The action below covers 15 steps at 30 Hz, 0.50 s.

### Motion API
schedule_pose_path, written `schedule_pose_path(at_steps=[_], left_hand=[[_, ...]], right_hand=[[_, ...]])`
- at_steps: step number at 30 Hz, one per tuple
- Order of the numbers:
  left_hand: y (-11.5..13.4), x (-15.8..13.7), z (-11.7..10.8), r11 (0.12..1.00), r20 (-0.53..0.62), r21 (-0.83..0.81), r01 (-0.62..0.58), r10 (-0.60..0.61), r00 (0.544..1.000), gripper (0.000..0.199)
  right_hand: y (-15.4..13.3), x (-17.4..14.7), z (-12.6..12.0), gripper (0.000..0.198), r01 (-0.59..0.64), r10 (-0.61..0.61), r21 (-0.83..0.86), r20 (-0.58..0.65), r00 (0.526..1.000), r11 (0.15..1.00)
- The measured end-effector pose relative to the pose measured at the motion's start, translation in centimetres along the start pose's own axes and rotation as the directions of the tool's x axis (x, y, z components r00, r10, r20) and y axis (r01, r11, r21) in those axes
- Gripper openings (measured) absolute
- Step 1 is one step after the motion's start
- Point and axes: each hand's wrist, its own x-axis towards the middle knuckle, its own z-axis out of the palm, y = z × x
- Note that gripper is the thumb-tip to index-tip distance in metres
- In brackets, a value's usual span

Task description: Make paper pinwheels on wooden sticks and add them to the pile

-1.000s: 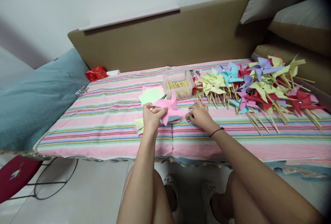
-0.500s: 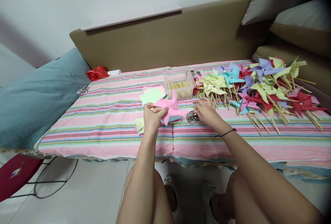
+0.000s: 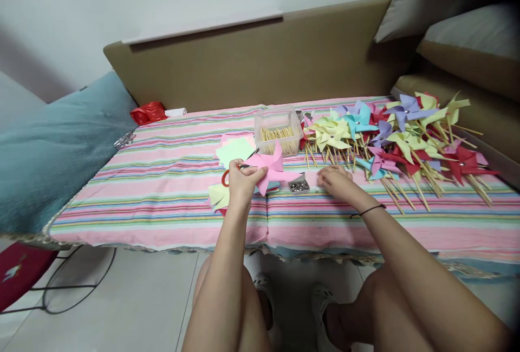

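Note:
A pink paper pinwheel [image 3: 266, 170] with folded-in blades is pinched in my left hand [image 3: 242, 181], thumb on its left side. Behind that hand lie partly hidden scissors; an orange handle loop [image 3: 225, 177] shows at its left. Just right of the pinwheel sits a small open box of metal pins [image 3: 299, 185]. My right hand [image 3: 338, 183] rests low over the cloth to the right of this box, its fingers curled together at the tips; whether a pin is between them is too small to tell. One tiny shiny piece lies between box and hand.
A clear plastic tub [image 3: 280, 149] of short wooden sticks stands behind. Finished pinwheels on sticks [image 3: 382, 141] are piled at the right. Green paper sheets [image 3: 235, 150] and yellow sheets [image 3: 218, 196] lie left. A red plastic bag [image 3: 148, 113] lies at the back left of the striped cloth [image 3: 162, 195].
My right hand has moved right, off the pin box, down to the cloth beside it. My left hand still holds the pink pinwheel; more of the orange scissor handle now shows.

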Motion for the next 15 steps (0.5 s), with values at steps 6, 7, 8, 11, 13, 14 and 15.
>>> schedule_pose_path(at_steps=[6, 7, 8, 11, 13, 14, 15], left_hand=[[-0.1, 0.0, 0.5, 1.0, 0.026, 0.006, -0.005, 0.004, 1.0, 0.061], [-0.2, 0.0, 0.5, 1.0, 0.029, 0.009, -0.004, 0.003, 1.0, 0.061], [-0.2, 0.0, 0.6, 1.0, 0.032, 0.011, -0.003, 0.003, 0.999, 0.061], [-0.3, -0.1, 0.6, 1.0, 0.041, 0.008, -0.007, 0.006, 0.999, 0.061], [-0.4, -0.1, 0.6, 1.0, 0.048, 0.004, -0.006, 0.006, 0.999, 0.061], [-0.5, -0.1, 0.6, 1.0, 0.05, 0.002, -0.006, 0.006, 0.999, 0.06], [-0.5, -0.1, 0.6, 1.0, 0.054, -0.001, -0.004, 0.004, 0.999, 0.06]], right_hand=[[0.6, -0.2, -1.3, 0.017, -0.017, 0.005, 0.084, 0.146, 0.989, 0.996], [0.5, -0.3, -1.2, 0.016, -0.025, 0.01, 0.088, 0.171, 0.985, 0.996], [0.3, -0.4, -1.1, 0.016, -0.034, 0.016, 0.089, 0.192, 0.981, 0.995], [-0.2, -0.7, -1.0, 0.012, -0.054, 0.036, 0.076, 0.232, 0.972, 0.996], [-0.6, -0.8, -1.2, 0.008, -0.062, 0.045, 0.063, 0.241, 0.969, 0.996], [-0.8, -0.8, -1.3, 0.007, -0.065, 0.05, 0.056, 0.244, 0.969, 0.996], [-1.0, -0.8, -1.5, 0.007, -0.069, 0.055, 0.048, 0.245, 0.968, 0.996]])
